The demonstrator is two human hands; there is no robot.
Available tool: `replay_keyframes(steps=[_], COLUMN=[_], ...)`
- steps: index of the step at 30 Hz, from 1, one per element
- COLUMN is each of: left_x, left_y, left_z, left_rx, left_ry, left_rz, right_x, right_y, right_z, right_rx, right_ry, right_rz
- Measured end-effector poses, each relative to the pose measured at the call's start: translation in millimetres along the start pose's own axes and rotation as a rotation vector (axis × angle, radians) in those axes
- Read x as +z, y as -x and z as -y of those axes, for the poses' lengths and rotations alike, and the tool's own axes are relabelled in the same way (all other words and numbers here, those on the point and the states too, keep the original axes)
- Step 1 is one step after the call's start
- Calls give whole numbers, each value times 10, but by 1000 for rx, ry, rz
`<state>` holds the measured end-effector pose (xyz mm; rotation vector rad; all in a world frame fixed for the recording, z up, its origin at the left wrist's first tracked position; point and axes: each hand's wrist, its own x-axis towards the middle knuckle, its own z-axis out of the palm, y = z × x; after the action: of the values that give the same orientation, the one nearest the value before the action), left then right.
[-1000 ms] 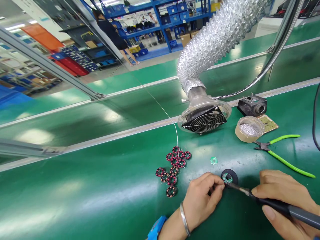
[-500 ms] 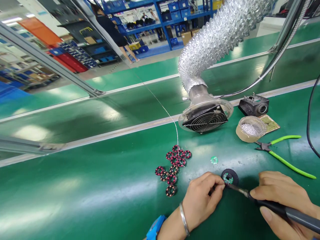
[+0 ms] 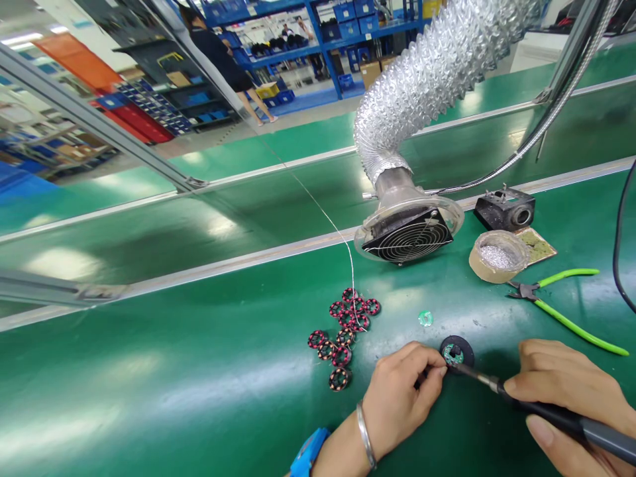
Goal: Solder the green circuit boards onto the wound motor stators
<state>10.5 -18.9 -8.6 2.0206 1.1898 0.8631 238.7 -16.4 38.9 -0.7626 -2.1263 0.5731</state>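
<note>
My right hand (image 3: 571,397) is wrapped round the dark handle of a soldering iron (image 3: 539,409). The iron's tip meets the near edge of a small round green circuit board (image 3: 452,353), which sits on a black disc (image 3: 466,349). On the disc's left side, my left hand (image 3: 410,381) pinches thumb and forefinger together close to the tip; whatever lies between them is too small to make out. Another small green board (image 3: 425,318) lies just behind the disc. To the left, several ring-shaped wound coils (image 3: 340,356) rest in a loose cluster.
A fume extractor fan (image 3: 410,238) on a silver duct hangs behind the boards. Solder wire (image 3: 325,213) runs down to the coils. At right are green-handled cutters (image 3: 561,311), a round tub of silvery bits (image 3: 498,258), a sponge (image 3: 535,246) and a black iron stand (image 3: 507,209).
My right hand and the soldering iron have shifted slightly to the right, the tip staying at the board's edge. The left hand keeps its place.
</note>
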Motion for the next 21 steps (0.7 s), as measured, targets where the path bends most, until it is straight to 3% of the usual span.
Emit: replay_keyframes(steps=[9, 15, 21], left_x=[-11, -13, 5], left_y=[5, -1, 17], left_z=[-4, -11, -9], left_rx=[14, 26, 91], left_ry=[4, -33, -111], left_rz=[5, 13, -13], right_x=[-12, 244, 463], right_y=[-18, -28, -78], right_z=[-38, -194, -363], right_rx=[-32, -28, -84], right_ry=[-60, -19, 8], right_rz=[0, -127, -17])
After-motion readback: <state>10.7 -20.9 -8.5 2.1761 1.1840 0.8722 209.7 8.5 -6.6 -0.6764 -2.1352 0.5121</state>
